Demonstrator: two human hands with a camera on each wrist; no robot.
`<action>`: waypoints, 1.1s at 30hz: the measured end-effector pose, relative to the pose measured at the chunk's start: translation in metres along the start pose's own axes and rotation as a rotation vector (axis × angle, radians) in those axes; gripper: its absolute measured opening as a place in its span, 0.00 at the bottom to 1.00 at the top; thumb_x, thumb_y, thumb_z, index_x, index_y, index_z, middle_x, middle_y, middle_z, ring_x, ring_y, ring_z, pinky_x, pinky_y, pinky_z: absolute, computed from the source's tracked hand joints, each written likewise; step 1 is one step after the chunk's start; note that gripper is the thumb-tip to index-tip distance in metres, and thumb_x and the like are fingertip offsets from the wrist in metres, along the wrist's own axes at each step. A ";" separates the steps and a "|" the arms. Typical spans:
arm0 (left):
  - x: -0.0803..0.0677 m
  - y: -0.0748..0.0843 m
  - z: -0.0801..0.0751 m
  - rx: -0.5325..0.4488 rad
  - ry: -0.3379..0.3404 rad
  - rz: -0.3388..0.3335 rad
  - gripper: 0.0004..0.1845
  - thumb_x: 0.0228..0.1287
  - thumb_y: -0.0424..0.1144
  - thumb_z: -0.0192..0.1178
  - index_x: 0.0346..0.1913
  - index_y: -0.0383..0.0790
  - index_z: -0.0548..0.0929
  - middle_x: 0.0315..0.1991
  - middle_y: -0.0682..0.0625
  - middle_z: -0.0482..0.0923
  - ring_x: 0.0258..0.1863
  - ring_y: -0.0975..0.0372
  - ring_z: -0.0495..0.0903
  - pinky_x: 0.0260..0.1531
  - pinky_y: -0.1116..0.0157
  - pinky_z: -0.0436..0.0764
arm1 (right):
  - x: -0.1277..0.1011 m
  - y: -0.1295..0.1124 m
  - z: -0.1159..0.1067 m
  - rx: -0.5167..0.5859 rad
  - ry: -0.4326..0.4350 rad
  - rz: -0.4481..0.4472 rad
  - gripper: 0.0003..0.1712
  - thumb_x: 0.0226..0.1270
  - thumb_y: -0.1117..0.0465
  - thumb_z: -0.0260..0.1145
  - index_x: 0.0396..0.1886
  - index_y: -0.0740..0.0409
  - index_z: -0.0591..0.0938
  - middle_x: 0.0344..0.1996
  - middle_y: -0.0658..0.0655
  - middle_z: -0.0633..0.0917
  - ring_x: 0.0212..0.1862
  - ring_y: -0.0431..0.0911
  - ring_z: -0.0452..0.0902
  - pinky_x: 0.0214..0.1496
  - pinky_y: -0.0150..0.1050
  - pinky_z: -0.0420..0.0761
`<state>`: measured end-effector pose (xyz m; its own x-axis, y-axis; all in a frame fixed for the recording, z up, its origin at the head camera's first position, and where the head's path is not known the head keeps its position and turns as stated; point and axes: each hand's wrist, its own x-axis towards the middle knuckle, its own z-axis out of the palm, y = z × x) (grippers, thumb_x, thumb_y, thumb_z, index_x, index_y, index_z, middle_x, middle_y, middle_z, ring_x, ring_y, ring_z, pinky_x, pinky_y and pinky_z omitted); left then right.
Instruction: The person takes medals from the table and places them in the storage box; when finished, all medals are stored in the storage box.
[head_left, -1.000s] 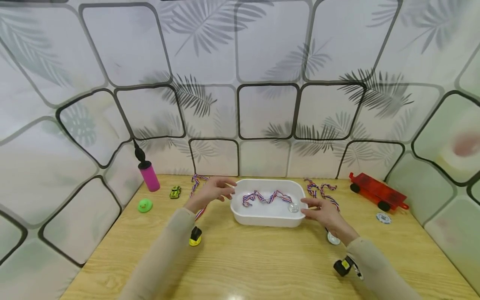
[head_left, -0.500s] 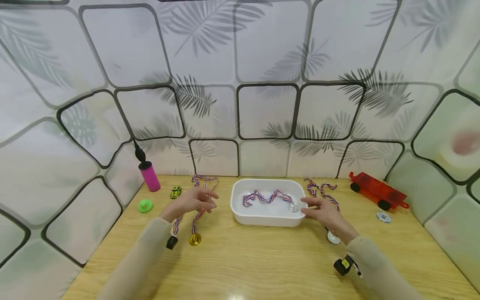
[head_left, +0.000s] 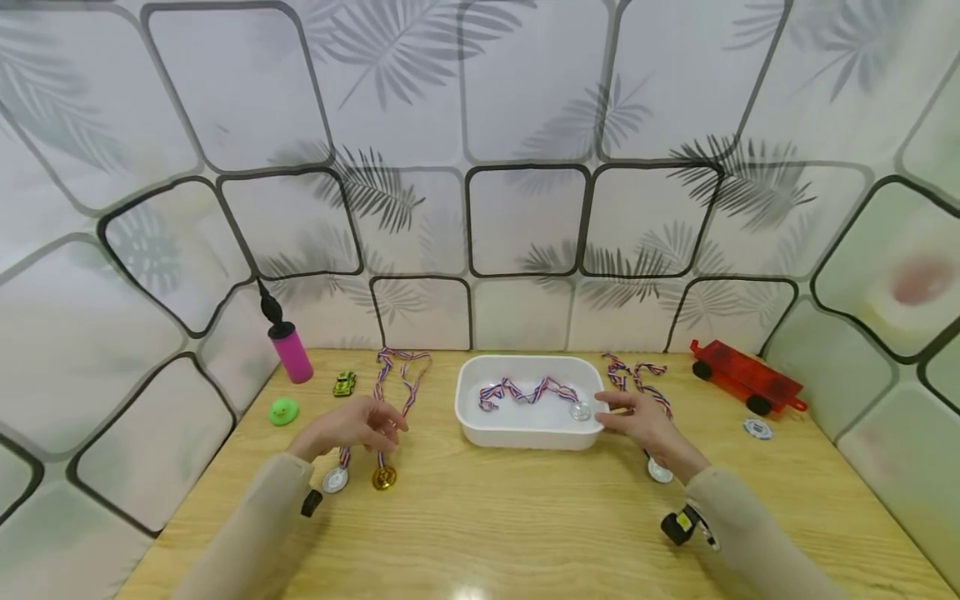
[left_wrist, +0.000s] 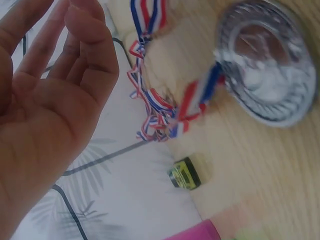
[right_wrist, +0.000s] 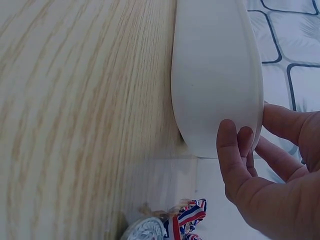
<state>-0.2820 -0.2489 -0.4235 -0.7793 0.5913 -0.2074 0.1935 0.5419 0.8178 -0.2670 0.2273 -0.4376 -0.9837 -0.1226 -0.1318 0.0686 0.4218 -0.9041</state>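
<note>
We see the right hand (head_left: 637,421) gripping the white tray's (head_left: 525,435) near end, apparently steadying it, while the left hand (head_left: 352,423), fingers loosely spread, hovers over the silver medal's (head_left: 335,479) ribbon (head_left: 343,456).

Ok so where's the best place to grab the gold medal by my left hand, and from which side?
Probably pinch the ribbon rather than the gold medal: the disc lies flat on the table, leaving little edge to get under. Come from above with the left hand, which hovers just over that ribbon.
</note>
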 end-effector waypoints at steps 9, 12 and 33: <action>-0.010 -0.013 -0.001 0.082 -0.064 0.007 0.16 0.54 0.28 0.69 0.47 0.32 0.83 0.31 0.44 0.82 0.28 0.65 0.76 0.25 0.72 0.75 | 0.002 0.001 0.000 -0.004 0.014 -0.010 0.29 0.66 0.63 0.68 0.64 0.69 0.74 0.56 0.70 0.75 0.42 0.42 0.79 0.49 0.41 0.87; -0.011 -0.012 0.001 0.099 -0.087 0.012 0.16 0.52 0.28 0.71 0.46 0.33 0.84 0.28 0.46 0.80 0.25 0.65 0.73 0.22 0.73 0.73 | 0.003 0.001 0.000 -0.006 0.014 -0.006 0.28 0.66 0.63 0.68 0.64 0.69 0.74 0.56 0.69 0.75 0.42 0.42 0.79 0.50 0.43 0.86; -0.004 -0.010 0.014 0.216 -0.186 0.056 0.17 0.45 0.26 0.74 0.39 0.35 0.80 0.31 0.48 0.76 0.31 0.63 0.72 0.29 0.73 0.74 | 0.001 0.004 0.000 -0.001 0.002 -0.019 0.28 0.66 0.63 0.67 0.64 0.70 0.74 0.54 0.68 0.75 0.43 0.44 0.78 0.50 0.42 0.86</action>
<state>-0.2721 -0.2482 -0.4380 -0.6451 0.7123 -0.2766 0.3711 0.6085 0.7015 -0.2682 0.2289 -0.4411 -0.9852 -0.1286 -0.1136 0.0496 0.4206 -0.9059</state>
